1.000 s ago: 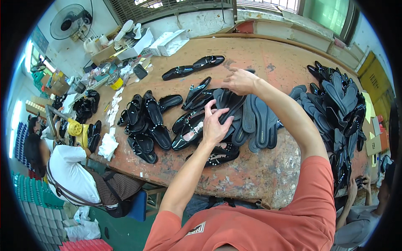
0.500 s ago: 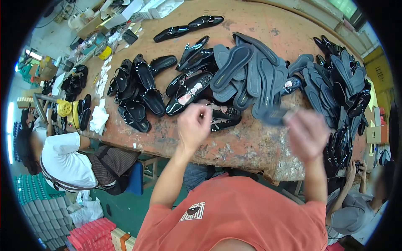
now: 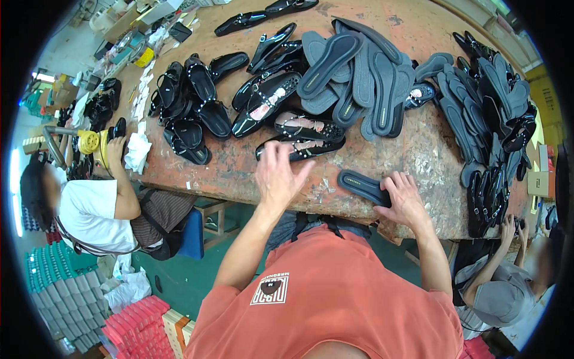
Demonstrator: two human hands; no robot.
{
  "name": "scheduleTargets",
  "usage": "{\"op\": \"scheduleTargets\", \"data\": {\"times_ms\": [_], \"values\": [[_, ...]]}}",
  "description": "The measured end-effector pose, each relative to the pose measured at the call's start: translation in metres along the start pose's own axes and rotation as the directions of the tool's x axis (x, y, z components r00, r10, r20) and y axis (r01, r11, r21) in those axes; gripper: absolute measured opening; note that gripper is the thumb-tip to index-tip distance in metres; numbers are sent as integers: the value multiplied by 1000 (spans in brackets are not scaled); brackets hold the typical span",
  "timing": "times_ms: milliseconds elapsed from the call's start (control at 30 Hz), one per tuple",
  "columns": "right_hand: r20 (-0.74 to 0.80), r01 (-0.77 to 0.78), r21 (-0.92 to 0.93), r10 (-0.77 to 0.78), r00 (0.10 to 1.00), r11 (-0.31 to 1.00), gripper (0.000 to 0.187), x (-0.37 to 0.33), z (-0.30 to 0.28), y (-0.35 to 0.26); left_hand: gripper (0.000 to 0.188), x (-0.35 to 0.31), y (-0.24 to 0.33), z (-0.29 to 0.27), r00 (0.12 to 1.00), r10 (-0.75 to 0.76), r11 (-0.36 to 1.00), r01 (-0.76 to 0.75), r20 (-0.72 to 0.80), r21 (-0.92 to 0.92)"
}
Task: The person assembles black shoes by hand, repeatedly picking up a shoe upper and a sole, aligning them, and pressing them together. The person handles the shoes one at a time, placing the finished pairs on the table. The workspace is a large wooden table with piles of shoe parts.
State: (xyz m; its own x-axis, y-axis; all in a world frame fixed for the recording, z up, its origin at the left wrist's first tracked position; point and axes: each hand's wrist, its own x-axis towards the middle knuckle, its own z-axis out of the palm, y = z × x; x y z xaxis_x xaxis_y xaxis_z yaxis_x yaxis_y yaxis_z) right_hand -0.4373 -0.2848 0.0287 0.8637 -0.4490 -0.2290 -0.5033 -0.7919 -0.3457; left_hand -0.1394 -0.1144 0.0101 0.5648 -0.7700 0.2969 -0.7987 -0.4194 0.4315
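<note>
In the head view, near the centre of the dial, spreads the left hand [image 3: 277, 178] wide, thumb well apart from the fingers, holding nothing. With these fingertips, overlaps a glossy black strapped flat [image 3: 326, 148]; cannot tell whether touching. Between 3 and 4 o'clock, clasps with the right hand [image 3: 403, 197] one end of a dark insole [image 3: 359, 183], fingers and thumb drawn narrowly about it. At 3 o'clock, the free end of the same insole, thin, long and rounded, over the near part of a scuffed, flaking, reddish-brown table [image 3: 430, 155]. At 12 o'clock, another patent flat [image 3: 290, 124], pale pinkish material inside. Toward 1 o'clock, matte grey insoles [image 3: 363, 84], waisted in shape, overlapping in a loose pile. At 2 o'clock, a larger mixed heap [image 3: 513, 102] of grey insoles and shiny black shoes. Between 10 and 11, clustered black shoes [image 3: 200, 84], smooth-soled inside. At 9 o'clock, crumpled white paper [image 3: 138, 152], soft-creased, near a yellow machine [image 3: 89, 142]. Toward 8, a co-worker [image 3: 92, 218] in white cloth.
</note>
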Motion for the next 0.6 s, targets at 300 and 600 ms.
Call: {"op": "scheduleTargets", "data": {"times_ms": [300,600], "values": [[-84,-56,129,67,994,990,50,-9,9,-15,34,-66,-90,-28,990,-71,965,38,-121,-259],[-261,-163,446,302,917,880,51,-5,30,-28,51,-112,-92,-19,858,-507,638,439,85,-632]]}}
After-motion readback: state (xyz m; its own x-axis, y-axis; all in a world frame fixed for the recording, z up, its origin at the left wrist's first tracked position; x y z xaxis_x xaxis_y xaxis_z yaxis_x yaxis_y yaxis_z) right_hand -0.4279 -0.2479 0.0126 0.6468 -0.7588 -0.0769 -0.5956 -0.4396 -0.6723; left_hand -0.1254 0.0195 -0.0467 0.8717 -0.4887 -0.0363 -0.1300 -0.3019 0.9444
